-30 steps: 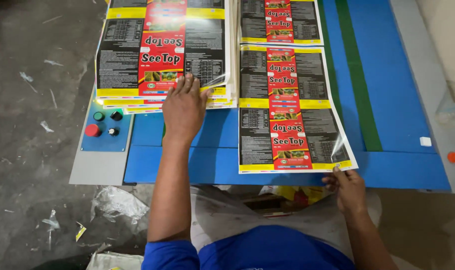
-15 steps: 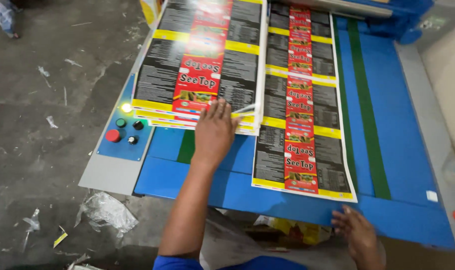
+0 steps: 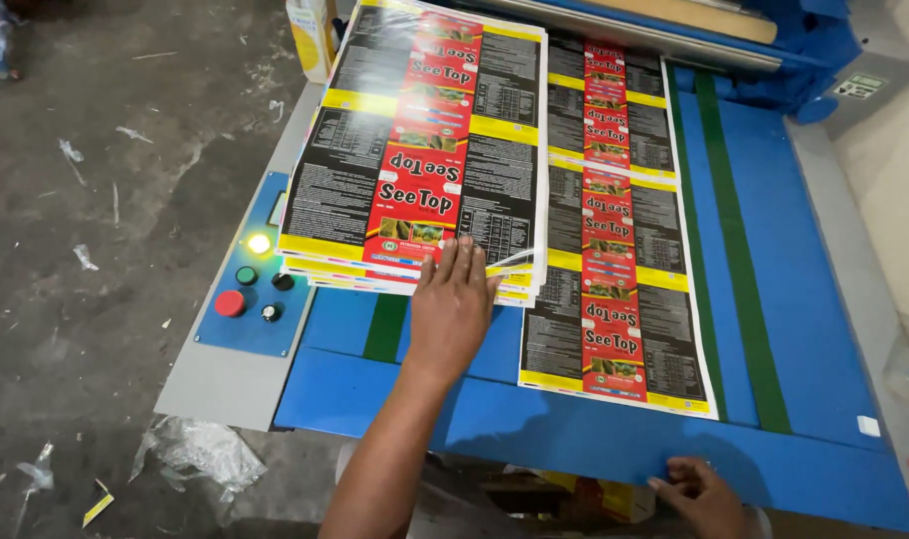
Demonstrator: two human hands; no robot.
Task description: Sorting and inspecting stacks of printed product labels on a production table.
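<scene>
Left hand (image 3: 452,304) lies flat and palm down, fingers spread a little, on the near edge of a stack of printed sheets (image 3: 419,150), gripping nothing. Its fingertips press the lowest rows of the stack, where the thin sheet corners curl up slightly just to the right of the fingers. The stack sits on the left part of the blue surface (image 3: 814,299), its sheets black, red and yellow, with a red band running down the middle.

Right hand (image 3: 699,494) rests at the near rim of the same surface, fingers curled over the edge and holding no object; part of it falls outside the view.

A single long printed strip (image 3: 609,230) of the same colours lies flat just beside the stack on its right, its near end well short of the right hand. A green stripe (image 3: 729,230) runs along the surface to the right of that strip.

On the left, a small blue control panel (image 3: 250,299) carries a lit yellow lamp (image 3: 260,243), a green button (image 3: 246,274), a red button (image 3: 230,302) and two black knobs. Crumpled clear plastic (image 3: 200,451) lies on the grey floor (image 3: 95,200) below the panel, among scattered scraps.
</scene>
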